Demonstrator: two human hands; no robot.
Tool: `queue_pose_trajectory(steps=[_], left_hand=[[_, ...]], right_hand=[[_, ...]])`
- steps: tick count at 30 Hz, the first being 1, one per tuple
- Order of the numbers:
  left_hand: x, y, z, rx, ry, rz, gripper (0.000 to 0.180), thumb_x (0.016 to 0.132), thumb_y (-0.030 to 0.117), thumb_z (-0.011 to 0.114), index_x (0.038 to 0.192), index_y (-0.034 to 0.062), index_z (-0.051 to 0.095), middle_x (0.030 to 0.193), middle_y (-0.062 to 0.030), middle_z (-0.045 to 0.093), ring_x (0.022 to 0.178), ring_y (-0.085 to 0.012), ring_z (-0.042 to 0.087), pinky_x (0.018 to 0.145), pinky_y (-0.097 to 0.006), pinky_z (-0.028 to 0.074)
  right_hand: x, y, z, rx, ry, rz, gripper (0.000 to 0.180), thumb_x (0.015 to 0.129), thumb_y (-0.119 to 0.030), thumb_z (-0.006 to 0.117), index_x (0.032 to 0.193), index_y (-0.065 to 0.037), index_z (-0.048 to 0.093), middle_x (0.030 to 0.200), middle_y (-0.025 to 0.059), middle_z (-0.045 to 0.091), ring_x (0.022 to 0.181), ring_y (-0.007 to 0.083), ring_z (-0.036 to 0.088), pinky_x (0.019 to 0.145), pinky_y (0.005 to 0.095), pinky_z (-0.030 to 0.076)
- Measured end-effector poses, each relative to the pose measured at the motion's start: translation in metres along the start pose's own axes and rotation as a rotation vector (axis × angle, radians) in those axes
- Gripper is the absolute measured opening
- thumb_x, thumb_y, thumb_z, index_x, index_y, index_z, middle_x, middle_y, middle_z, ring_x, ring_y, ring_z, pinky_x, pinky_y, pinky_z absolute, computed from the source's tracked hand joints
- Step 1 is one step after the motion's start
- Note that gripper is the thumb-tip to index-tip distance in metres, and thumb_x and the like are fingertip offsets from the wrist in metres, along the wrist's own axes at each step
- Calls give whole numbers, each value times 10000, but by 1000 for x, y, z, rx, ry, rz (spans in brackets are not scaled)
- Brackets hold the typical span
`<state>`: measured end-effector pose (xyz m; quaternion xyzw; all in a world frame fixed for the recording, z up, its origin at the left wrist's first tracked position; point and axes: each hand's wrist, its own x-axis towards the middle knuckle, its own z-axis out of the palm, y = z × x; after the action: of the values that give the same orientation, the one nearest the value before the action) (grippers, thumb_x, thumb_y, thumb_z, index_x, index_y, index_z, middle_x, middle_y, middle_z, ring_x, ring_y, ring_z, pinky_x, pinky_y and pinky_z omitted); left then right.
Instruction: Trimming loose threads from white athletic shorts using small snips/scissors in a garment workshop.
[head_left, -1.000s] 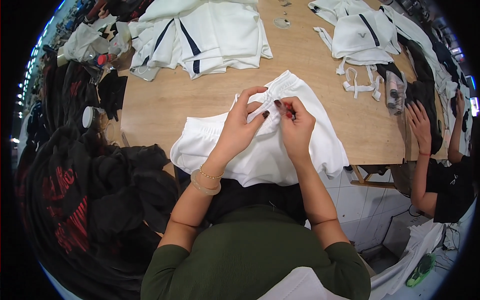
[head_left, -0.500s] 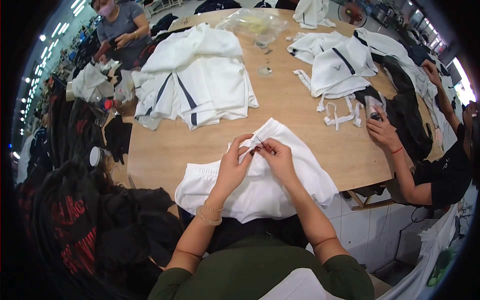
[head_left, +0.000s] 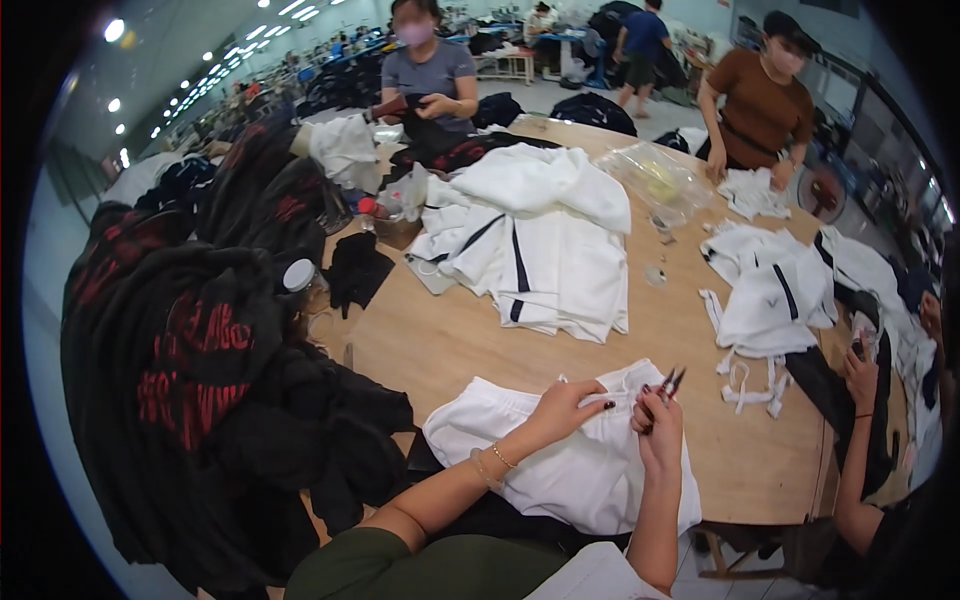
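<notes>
At six o'clock on the round wooden table [head_left: 440, 345]: one white garment [head_left: 560, 470], spread flat, its lower edge hanging over the table's near rim.

Left hand [head_left: 565, 408]: fingers curled closed, pinching the fabric at the garment's upper edge; gold bracelet at the wrist.

Right hand [head_left: 658, 428]: closed around small thread snips [head_left: 669, 383], blade tips pointing up toward twelve o'clock, just beside the left fingertips. Heel of the hand rests on the garment.

At twelve o'clock from the hands, mid-table: stack of white garments with dark stripes [head_left: 535, 245].

At two o'clock: second pile of white pieces [head_left: 775, 290], with loose white straps [head_left: 748, 385] lying near it on the bare wood.

At one o'clock, farther back: clear plastic bag [head_left: 660, 180].

At nine o'clock, off the table's left side: large heap of black garments with red print [head_left: 190, 370].

At three o'clock: a co-worker's hand [head_left: 860, 372] at the table edge, holding a small item; what it is cannot be told.

Far side of the table, eleven and one o'clock: two people standing, one in a grey shirt [head_left: 432, 80], one in a brown shirt [head_left: 760, 105], each handling cloth.
</notes>
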<state>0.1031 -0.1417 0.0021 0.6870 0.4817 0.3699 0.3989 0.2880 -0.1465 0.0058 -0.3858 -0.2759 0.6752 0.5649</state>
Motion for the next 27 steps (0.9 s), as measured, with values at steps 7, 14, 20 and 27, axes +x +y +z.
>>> queue_pose_trajectory(steps=[7, 14, 20, 27], left_hand=[[-8, 0, -17, -65, -44, -19, 234, 838, 210, 625, 938, -1, 642, 735, -122, 629, 644, -144, 551, 630, -284, 440], [4, 54, -71, -22, -376, 75, 274, 824, 242, 626, 955, 2, 646, 753, -110, 642, 685, -136, 559, 664, -271, 443], [-13, 45, -129, -25, -632, 81, 328, 812, 292, 639, 887, -28, 650, 724, -119, 637, 639, -139, 540, 618, -287, 439], [-55, 85, -244, 215, -366, 27, 249, 777, 229, 683, 823, -14, 653, 691, -72, 616, 650, -126, 525, 631, -262, 435]], right_hand=[[-1, -31, -3, -310, -39, -160, 122, 857, -40, 514, 946, -11, 592, 656, -30, 471, 471, 37, 289, 424, 206, 216], [12, -56, 12, -665, -580, 402, 137, 871, -45, 507, 982, -18, 583, 625, -50, 429, 511, 38, 356, 450, 203, 283], [-6, -131, -4, -765, -676, 549, 151, 877, -78, 562, 1007, -2, 575, 629, -49, 455, 511, 30, 358, 445, 197, 280], [-65, -231, -30, -912, -204, 0, 133, 754, -31, 599, 882, -8, 569, 765, 57, 590, 546, 62, 468, 432, 186, 328]])
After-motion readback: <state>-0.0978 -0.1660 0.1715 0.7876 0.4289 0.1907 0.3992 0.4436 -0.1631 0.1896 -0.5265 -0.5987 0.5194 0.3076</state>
